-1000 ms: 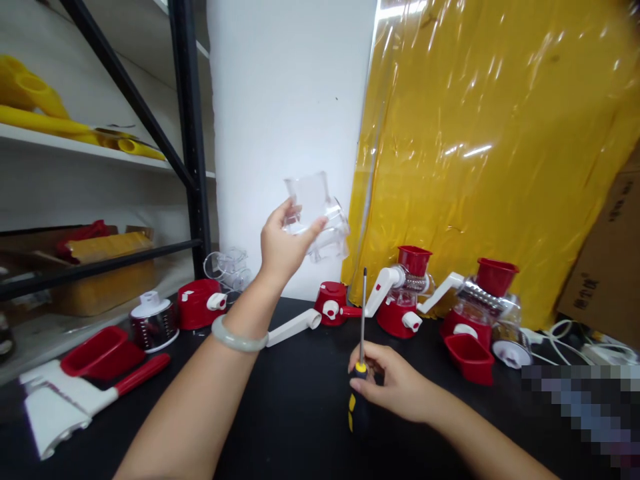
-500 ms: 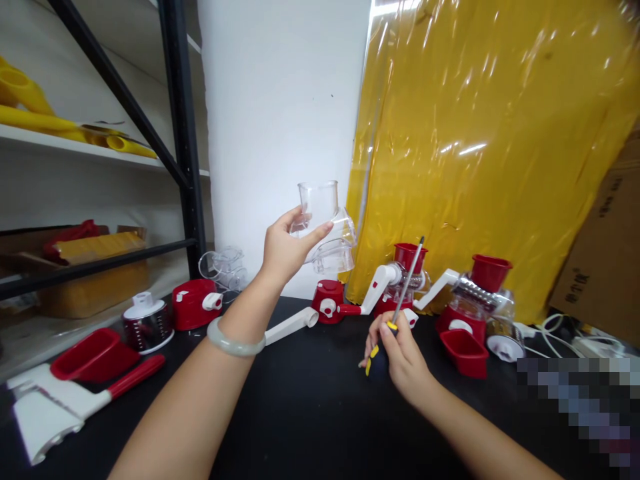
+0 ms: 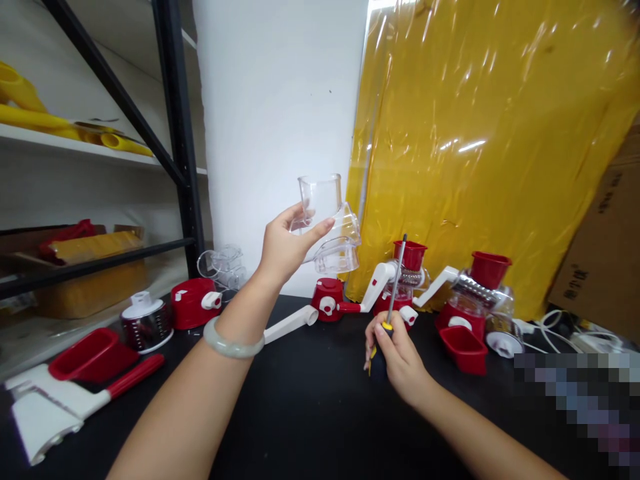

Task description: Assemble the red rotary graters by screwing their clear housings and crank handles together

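My left hand point(image 3: 293, 243) grips a clear plastic grater housing point(image 3: 323, 197) and holds it up above the table, its round tube pointing upward. The thumb lies across the front of the housing, and the other fingers are partly hidden behind it. Lower and to the right, my right hand point(image 3: 397, 357) is wrapped round the dark and yellow handle of a screwdriver point(image 3: 397, 283). Its metal shaft points up, apart from the housing. Beyond the hands stand a red base point(image 3: 329, 300) with a white knob and an assembled rotary grater point(image 3: 411, 257) with a crank.
Another rotary grater point(image 3: 490, 270) stands at right, beside a red tray point(image 3: 464, 349) and a drum point(image 3: 505, 337). At left lie a red hopper point(image 3: 93, 353), a white-and-red crank part point(image 3: 50, 407), a grater drum point(image 3: 147, 323) and a red base point(image 3: 193, 305). A black-framed shelf point(image 3: 183, 133) rises behind.
The screwdriver has swung more upright, its tip shifting left. The clear housing has turned slightly and sits a little farther right in view.
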Demonstrator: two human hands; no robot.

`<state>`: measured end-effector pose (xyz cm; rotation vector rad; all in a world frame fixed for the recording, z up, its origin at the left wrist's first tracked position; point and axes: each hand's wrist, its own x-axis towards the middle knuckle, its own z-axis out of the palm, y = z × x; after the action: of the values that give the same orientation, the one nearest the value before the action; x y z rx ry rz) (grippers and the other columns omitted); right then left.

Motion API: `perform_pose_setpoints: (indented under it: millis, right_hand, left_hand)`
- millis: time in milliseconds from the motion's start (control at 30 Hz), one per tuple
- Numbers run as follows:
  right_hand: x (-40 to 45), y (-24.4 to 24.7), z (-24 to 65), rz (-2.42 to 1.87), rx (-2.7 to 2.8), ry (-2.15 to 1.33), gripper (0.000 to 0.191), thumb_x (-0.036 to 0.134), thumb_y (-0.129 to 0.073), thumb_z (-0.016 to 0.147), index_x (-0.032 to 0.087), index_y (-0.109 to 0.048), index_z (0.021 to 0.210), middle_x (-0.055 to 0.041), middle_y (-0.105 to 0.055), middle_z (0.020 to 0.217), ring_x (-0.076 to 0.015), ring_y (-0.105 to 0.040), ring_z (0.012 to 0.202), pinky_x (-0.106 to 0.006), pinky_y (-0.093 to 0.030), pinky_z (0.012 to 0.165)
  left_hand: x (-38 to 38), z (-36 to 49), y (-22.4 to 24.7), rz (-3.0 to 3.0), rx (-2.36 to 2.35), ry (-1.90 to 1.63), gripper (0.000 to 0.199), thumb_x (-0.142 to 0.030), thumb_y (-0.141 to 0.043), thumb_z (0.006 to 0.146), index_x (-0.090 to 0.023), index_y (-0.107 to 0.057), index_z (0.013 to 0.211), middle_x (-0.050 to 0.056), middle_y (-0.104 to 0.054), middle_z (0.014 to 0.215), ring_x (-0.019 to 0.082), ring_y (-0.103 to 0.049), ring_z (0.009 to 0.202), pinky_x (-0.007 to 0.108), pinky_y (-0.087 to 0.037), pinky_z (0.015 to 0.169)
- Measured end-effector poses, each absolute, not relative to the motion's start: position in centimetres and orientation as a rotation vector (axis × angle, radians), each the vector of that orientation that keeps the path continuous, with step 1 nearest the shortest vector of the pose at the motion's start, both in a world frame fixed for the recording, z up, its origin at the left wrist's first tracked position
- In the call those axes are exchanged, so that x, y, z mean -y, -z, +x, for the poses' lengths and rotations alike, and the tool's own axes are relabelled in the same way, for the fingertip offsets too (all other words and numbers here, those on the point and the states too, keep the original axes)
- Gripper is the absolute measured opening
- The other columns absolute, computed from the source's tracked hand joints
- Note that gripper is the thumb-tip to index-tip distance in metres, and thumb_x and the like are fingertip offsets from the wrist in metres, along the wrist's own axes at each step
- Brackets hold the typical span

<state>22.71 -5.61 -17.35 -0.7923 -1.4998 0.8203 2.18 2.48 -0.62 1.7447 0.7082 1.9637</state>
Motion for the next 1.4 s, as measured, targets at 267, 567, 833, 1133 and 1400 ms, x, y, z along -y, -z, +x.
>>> perform_pose_setpoints:
  millis: [267,567,833,1133,1400]
  right_hand:
    - [5.6,17.2,23.0,-0.78,1.379,-0.744,0.034,0.058,-0.049,0.102,0.025,-0.041,0.101,0.0039,-0.053,0.077,-0.0128,-0.056,0.057,-0.026,-0.054,0.053]
    - [6.0,16.6,22.5,-0.686,1.239,-0.683,0.036,0.059,-0.053,0.1,0.027,-0.038,0.098,0.0053,-0.052,0.075,-0.0133,-0.056,0.058,-0.025,-0.051,0.048]
    - [6.5,15.7,21.5,-0.647,1.129,-0.796,0.039,0.06,-0.06,0.095,0.027,-0.039,0.098,0.0081,-0.053,0.068,-0.0117,-0.055,0.047,-0.023,-0.051,0.04]
    - [8.7,8.6,22.2,-0.86,1.019,-1.208,0.039,0.043,-0.071,0.083,0.02,-0.052,0.108,0.006,-0.055,0.063,-0.0106,-0.05,0.041,-0.019,-0.045,0.03]
    - [10.3,6.8,19.3,-0.93,1.123,-1.339,0.028,0.04,-0.063,0.085,0.022,-0.048,0.101,0.0081,-0.053,0.058,-0.0104,-0.047,0.034,-0.021,-0.044,0.026]
  left_hand:
    - [-2.0,2.2,0.4,1.781,-0.749,-1.976,0.072,-0.05,-0.088,0.062,-0.014,-0.07,0.122,0.015,-0.074,0.114,0.026,-0.068,0.107,0.044,-0.05,0.103]
    - [-1.1,2.5,0.2,1.808,-0.803,-1.977,0.073,-0.044,-0.088,0.065,-0.011,-0.067,0.126,0.017,-0.074,0.117,0.027,-0.069,0.109,0.044,-0.05,0.105]
    - [-0.3,3.4,0.4,1.871,-0.849,-1.988,0.077,-0.043,-0.089,0.063,-0.011,-0.065,0.129,0.017,-0.073,0.119,0.028,-0.067,0.113,0.045,-0.051,0.105]
    - [-1.2,3.2,1.2,2.074,-0.887,-2.129,0.075,-0.045,-0.09,0.062,-0.021,-0.065,0.129,0.011,-0.072,0.117,0.026,-0.066,0.109,0.041,-0.053,0.097]
    - [-1.3,3.9,1.8,2.247,-0.867,-2.169,0.08,-0.05,-0.09,0.061,-0.019,-0.064,0.13,0.011,-0.071,0.111,0.027,-0.067,0.107,0.042,-0.049,0.1]
